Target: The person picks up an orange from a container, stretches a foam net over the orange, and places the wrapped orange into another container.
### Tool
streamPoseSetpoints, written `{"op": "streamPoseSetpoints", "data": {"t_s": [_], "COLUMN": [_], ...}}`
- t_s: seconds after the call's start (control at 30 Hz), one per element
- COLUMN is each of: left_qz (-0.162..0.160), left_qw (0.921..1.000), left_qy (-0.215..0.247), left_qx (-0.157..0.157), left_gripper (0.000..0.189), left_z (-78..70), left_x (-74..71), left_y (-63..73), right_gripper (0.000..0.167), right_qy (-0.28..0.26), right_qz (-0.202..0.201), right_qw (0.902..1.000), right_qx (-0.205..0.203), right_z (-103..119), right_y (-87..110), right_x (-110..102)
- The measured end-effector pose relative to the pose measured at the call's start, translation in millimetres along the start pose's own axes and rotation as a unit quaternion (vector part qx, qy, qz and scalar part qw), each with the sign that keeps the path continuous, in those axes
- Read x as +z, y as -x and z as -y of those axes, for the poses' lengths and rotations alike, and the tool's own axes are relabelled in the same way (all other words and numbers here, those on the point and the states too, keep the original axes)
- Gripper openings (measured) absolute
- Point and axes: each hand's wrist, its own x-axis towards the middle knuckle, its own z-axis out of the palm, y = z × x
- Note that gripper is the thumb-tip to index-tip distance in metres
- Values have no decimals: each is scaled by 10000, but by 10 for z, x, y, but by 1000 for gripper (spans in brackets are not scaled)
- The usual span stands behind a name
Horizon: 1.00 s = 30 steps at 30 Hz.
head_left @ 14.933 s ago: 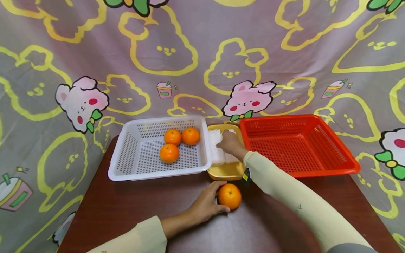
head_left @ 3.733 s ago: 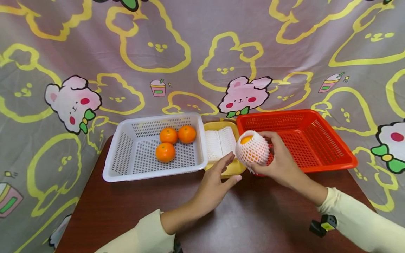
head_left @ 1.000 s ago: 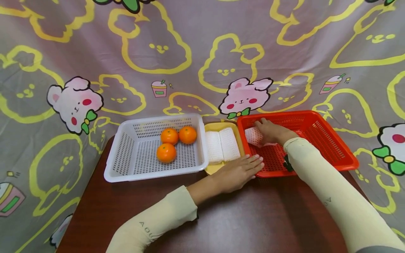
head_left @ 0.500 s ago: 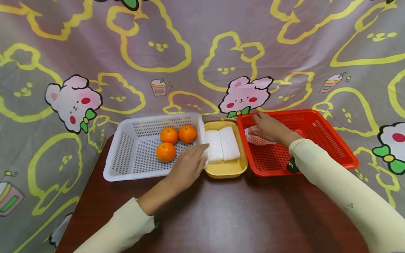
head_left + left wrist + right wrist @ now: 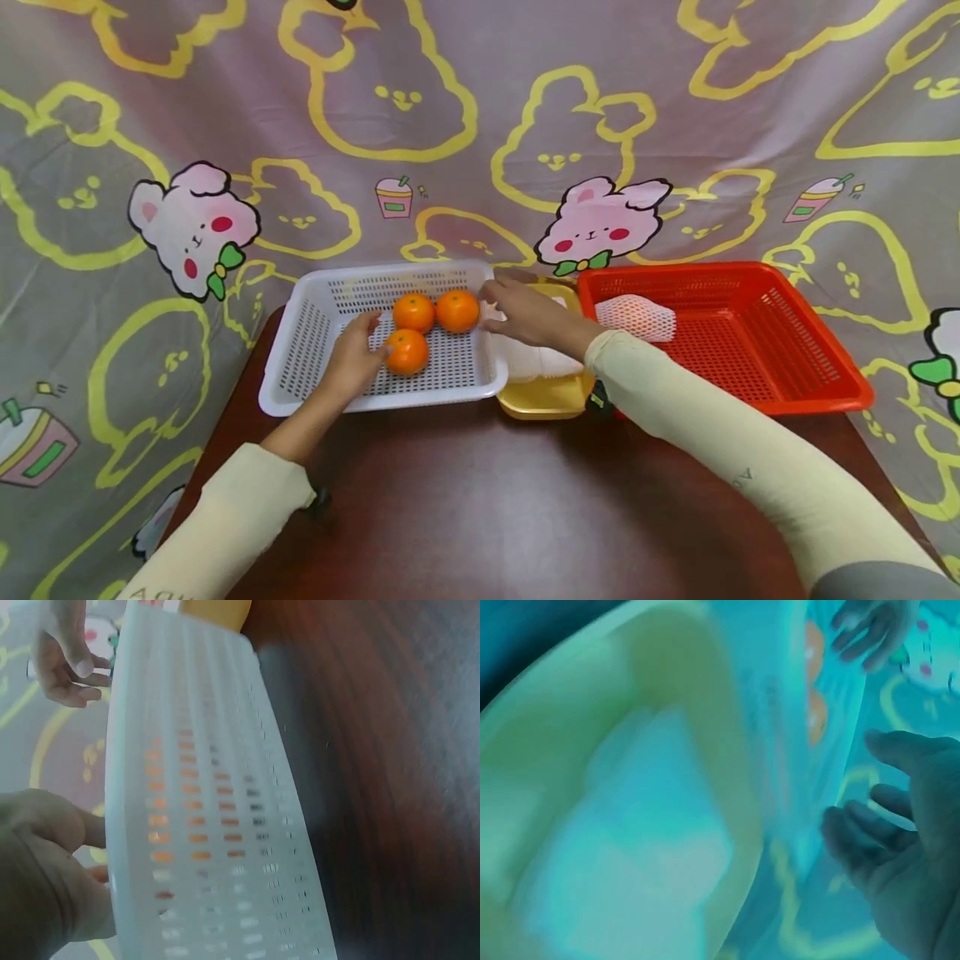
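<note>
Three oranges sit grouped in the white basket (image 5: 307, 410): a front orange (image 5: 407, 353), a back orange (image 5: 413, 312) and a right orange (image 5: 458, 312). My left hand (image 5: 352, 362) reaches over the basket's front rim, its fingertips beside the front orange; whether they touch it I cannot tell. Over the yellow tray (image 5: 543, 408), my right hand (image 5: 528, 313) stretches toward the right orange, fingers loosely bent and holding nothing. In the right wrist view, white foam net sleeves (image 5: 645, 855) lie blurred in the tray; my right arm partly covers them from above.
An orange in a foam net (image 5: 637, 317) lies at the left of the red basket (image 5: 750, 408). The baskets and tray stand in a row at the back of the brown table (image 5: 480, 492), before a patterned curtain (image 5: 450, 100).
The orange once on the table now lies net-covered in the red basket. My right hand has let go of it and moved left; my left hand has moved left into the white basket.
</note>
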Motion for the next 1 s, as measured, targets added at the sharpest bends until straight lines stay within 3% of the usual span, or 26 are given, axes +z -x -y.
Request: {"op": "streamPoseSetpoints", "data": {"t_s": [0.2, 0.37, 0.57, 1.0], "left_qz": [865, 1227, 1563, 1531], "left_qw": [9954, 9912, 9859, 9849], "left_qy": [-197, -160, -64, 290], "left_qx": [-358, -474, -591, -751], "left_gripper": [71, 81, 86, 86], "left_z": [87, 123, 155, 152], "left_x": [-14, 51, 105, 140], "left_y": [-108, -127, -188, -200], "right_gripper": [68, 55, 46, 39], "right_qy": [118, 56, -97, -564], "right_qz": [891, 1353, 1503, 1274], "right_qw": [9958, 9900, 9855, 9863], "right_qx": [160, 393, 784, 884], "right_z": [492, 672, 645, 636], "right_y": [-422, -625, -742, -784], "right_x": [312, 532, 675, 829]}}
